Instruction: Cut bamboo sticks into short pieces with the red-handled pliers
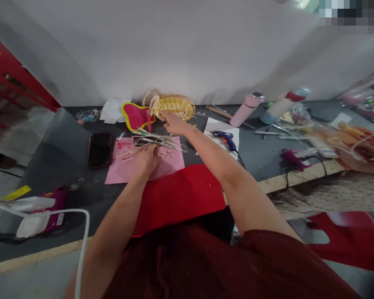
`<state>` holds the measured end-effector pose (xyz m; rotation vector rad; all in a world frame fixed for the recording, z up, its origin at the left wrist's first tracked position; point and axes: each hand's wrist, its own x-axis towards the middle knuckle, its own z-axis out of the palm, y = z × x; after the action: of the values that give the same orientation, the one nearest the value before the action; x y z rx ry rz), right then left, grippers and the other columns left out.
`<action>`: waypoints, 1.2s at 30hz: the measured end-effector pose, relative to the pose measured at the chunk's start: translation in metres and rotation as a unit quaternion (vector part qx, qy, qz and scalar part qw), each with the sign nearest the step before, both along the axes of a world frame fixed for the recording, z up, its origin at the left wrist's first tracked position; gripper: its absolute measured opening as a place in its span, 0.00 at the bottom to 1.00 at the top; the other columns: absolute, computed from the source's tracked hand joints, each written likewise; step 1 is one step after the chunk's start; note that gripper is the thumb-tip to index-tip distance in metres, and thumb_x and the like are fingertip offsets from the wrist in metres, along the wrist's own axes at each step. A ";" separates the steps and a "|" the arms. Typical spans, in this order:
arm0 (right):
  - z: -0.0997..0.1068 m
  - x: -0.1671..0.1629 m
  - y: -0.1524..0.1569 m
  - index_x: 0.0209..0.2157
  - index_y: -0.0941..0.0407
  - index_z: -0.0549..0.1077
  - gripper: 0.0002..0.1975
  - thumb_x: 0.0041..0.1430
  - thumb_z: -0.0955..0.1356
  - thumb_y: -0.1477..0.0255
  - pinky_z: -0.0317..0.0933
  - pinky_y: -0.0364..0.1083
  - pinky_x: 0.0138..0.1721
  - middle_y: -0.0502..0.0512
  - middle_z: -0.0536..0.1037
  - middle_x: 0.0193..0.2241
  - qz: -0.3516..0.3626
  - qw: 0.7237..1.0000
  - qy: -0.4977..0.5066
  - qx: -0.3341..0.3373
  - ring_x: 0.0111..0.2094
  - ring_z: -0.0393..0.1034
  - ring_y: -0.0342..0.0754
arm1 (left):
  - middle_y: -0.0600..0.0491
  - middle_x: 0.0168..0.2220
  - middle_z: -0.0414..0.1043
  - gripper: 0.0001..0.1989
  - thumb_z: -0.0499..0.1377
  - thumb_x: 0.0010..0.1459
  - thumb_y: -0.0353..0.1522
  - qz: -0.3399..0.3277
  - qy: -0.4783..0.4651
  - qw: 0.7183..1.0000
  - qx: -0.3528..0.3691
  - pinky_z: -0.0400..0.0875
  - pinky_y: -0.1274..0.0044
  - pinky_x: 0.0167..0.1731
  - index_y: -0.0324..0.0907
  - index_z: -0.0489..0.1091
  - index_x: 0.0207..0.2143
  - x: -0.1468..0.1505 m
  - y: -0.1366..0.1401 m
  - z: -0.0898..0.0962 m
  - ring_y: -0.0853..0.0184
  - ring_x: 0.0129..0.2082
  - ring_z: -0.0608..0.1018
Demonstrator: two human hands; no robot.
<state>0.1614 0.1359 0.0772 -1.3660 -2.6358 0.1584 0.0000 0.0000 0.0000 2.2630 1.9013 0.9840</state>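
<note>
My left hand (146,160) rests on a pink sheet (115,172), its fingers curled down beside thin sticks with green parts (157,139). Whatever those fingers hold is hidden. Small pale pieces (167,154) lie on the sheet just right of the hand. My right hand (176,123) reaches forward to the near left edge of a yellow wicker basket (174,104). Its fingers are bent together among small cream-coloured pieces, and what is between them is too small to make out. A pink, yellow-edged shape (137,116) lies left of the basket.
A phone (100,150) lies left of the pink sheet. A blue glue gun (227,140) sits on white paper to the right, near a pink bottle (247,109). Red cloth (183,191) covers the near edge. Another person's arm (358,162) is at far right.
</note>
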 end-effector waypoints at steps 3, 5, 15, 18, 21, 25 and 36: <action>-0.002 -0.007 -0.005 0.57 0.60 0.64 0.24 0.58 0.60 0.79 0.55 0.50 0.56 0.62 0.70 0.56 0.014 0.999 0.027 0.032 0.57 0.62 0.53 | 0.47 0.38 0.79 0.10 0.52 0.63 0.31 0.019 -0.012 1.000 0.001 0.67 0.71 0.44 0.42 0.73 0.38 -0.004 -0.002 0.001 0.59 0.42 0.78; -0.009 -0.007 -0.015 0.52 0.60 0.69 0.19 0.59 0.61 0.78 0.55 0.51 0.56 0.63 0.73 0.52 0.028 0.999 -0.004 0.016 0.54 0.65 0.54 | 0.47 0.39 0.79 0.11 0.51 0.64 0.34 0.036 -0.020 0.999 0.010 0.67 0.71 0.43 0.43 0.73 0.39 -0.007 -0.002 0.002 0.59 0.41 0.78; -0.044 -0.008 -0.050 0.48 0.57 0.72 0.14 0.65 0.60 0.74 0.61 0.50 0.47 0.64 0.74 0.47 -0.032 0.997 -0.066 0.016 0.50 0.64 0.56 | 0.49 0.36 0.78 0.11 0.51 0.64 0.36 0.050 -0.013 0.998 0.048 0.66 0.72 0.40 0.44 0.72 0.37 -0.013 0.002 -0.001 0.60 0.39 0.77; -0.036 0.000 -0.042 0.50 0.57 0.71 0.17 0.63 0.58 0.79 0.60 0.51 0.49 0.65 0.72 0.50 -0.063 0.997 -0.040 0.034 0.54 0.61 0.56 | 0.49 0.37 0.78 0.10 0.52 0.64 0.34 0.056 -0.027 0.997 0.039 0.66 0.72 0.41 0.44 0.72 0.38 -0.014 0.001 0.002 0.60 0.40 0.77; -0.029 0.013 -0.042 0.52 0.59 0.70 0.18 0.61 0.60 0.79 0.57 0.52 0.55 0.65 0.72 0.51 -0.079 0.996 0.032 0.025 0.54 0.62 0.55 | 0.48 0.37 0.78 0.10 0.52 0.64 0.35 0.062 -0.034 0.997 0.022 0.67 0.72 0.41 0.43 0.72 0.38 -0.013 0.000 0.005 0.60 0.40 0.77; -0.033 0.025 -0.071 0.48 0.59 0.71 0.15 0.61 0.61 0.75 0.60 0.47 0.53 0.60 0.75 0.47 -0.069 0.981 0.179 -0.029 0.48 0.69 0.49 | 0.48 0.38 0.78 0.10 0.52 0.64 0.35 0.056 -0.033 0.998 0.013 0.67 0.71 0.41 0.43 0.72 0.38 -0.009 0.000 0.007 0.59 0.41 0.77; -0.076 0.011 -0.132 0.45 0.56 0.70 0.13 0.63 0.61 0.66 0.66 0.44 0.44 0.56 0.77 0.42 0.013 0.889 0.441 -0.124 0.41 0.72 0.46 | 0.51 0.38 0.78 0.09 0.54 0.62 0.35 -0.038 -0.100 0.994 -0.025 0.68 0.74 0.39 0.44 0.73 0.38 0.009 -0.013 0.008 0.62 0.40 0.77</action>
<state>0.1725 0.0035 0.0010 -0.9650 -1.8844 0.9065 0.0090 -0.0128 0.0077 2.1026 1.7264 1.0929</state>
